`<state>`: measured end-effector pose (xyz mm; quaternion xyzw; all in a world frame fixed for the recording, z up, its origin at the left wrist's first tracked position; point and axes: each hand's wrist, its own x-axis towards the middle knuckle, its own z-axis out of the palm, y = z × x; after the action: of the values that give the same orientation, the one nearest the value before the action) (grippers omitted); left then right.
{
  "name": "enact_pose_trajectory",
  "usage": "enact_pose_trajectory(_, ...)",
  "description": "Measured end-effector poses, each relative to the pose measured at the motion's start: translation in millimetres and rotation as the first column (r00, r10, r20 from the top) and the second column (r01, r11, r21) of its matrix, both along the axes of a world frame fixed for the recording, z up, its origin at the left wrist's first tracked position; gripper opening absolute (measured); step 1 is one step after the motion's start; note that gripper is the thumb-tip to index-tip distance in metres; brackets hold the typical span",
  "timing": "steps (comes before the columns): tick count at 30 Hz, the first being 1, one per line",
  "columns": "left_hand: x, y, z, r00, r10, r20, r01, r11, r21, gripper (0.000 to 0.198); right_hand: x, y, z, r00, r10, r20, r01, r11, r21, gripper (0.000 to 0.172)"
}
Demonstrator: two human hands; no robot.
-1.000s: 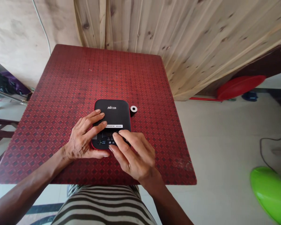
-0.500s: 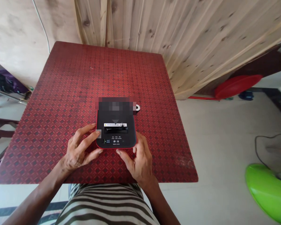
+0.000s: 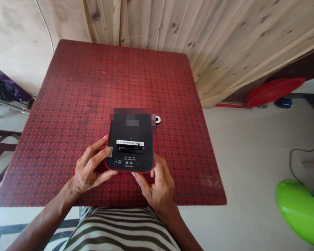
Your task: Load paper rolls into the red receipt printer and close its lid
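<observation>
The black device's [image 3: 131,134] top end is pixelated, its small print unreadable.

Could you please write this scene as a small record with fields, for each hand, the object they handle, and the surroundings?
Left hand: holds the left edge of the black device with a red rim
Right hand: holds the device's near right corner
Device top: white label, slot, small buttons
Beside device: white ring, at its far right corner
Surface: red patterned tabletop
Rest: wooden plank wall, red plastic object, green plastic object
</observation>
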<state>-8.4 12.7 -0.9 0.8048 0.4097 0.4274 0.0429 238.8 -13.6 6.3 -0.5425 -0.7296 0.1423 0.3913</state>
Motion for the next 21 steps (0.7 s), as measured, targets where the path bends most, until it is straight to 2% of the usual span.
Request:
enact_pose_trajectory(6,1,-4,3.1,1.000,0.008,0.026,-0.007,1.000,-0.029,0.072,2,2,-1.8,0.999,0.005,-0.035,-0.005,1.000,-0.008,0.059)
enact_pose_trajectory(11,6,-10,4.3,0.999,0.021,0.026,-0.021,1.000,-0.023,0.072,12,9,-0.6,0.997,0.069,-0.033,-0.067,0.997,0.044,0.061)
enact_pose_trajectory(21,5,-6,1.0,0.999,0.038,0.018,-0.038,0.999,-0.010,0.066,16,7,-0.8,0.996,0.079,-0.035,-0.079,0.997,0.008,0.061)
